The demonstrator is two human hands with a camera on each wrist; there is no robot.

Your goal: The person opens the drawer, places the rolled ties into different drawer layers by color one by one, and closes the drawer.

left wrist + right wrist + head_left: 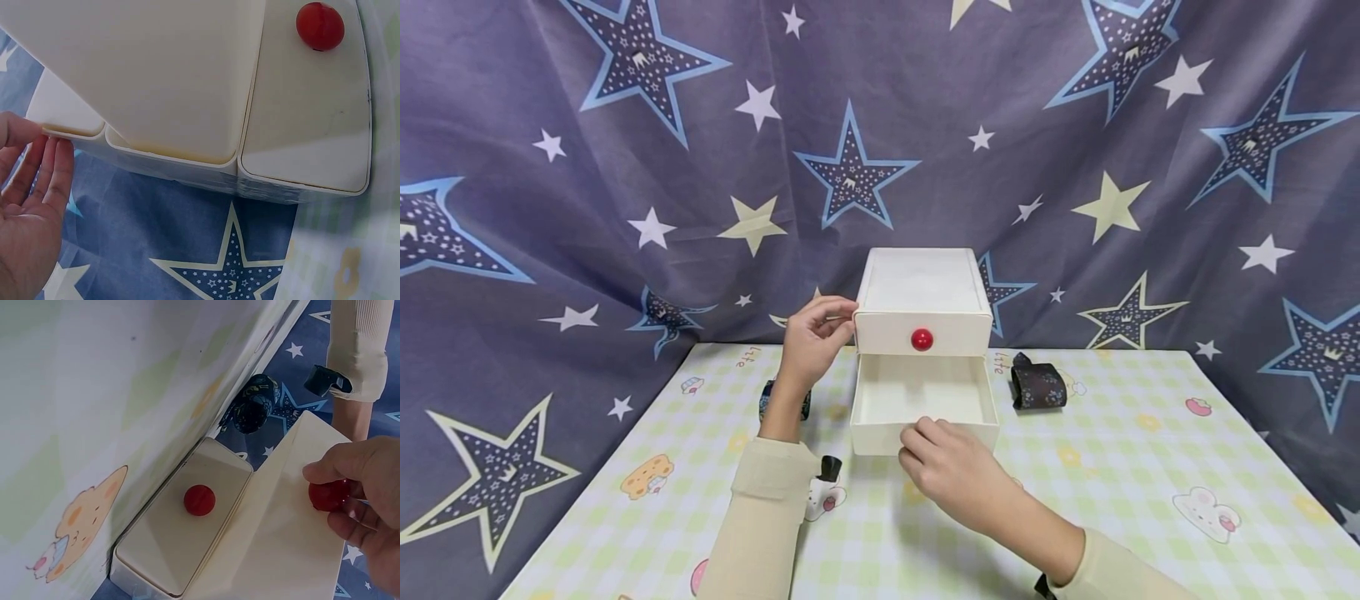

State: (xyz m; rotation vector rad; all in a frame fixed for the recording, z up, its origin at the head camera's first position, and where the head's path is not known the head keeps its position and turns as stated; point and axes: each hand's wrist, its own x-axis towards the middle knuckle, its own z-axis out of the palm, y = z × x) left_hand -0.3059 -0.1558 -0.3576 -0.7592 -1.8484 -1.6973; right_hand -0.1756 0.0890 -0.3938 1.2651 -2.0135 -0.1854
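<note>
A white cabinet [922, 279] of stacked drawers with round red knobs stands on the table. Its top drawer [883, 335] is closed, while the middle drawer [876, 440] is pulled well out and shows a bare inside. My right hand [951, 471] pinches that drawer's red knob [326, 495] between thumb and fingers. The bottom drawer [165, 540], closed, shows its own knob in the right wrist view. My left hand [816, 342] holds the cabinet's upper front corner at its left side, thumb at the front edge and fingertips against the side wall, as the left wrist view shows.
A dark patterned roll [1037, 387] lies right of the cabinet; another dark patterned roll [253, 406] is on the left, partly behind my left forearm. The table [1112, 500] has a checked cloth with cartoon prints. A star-printed curtain [925, 125] hangs close behind.
</note>
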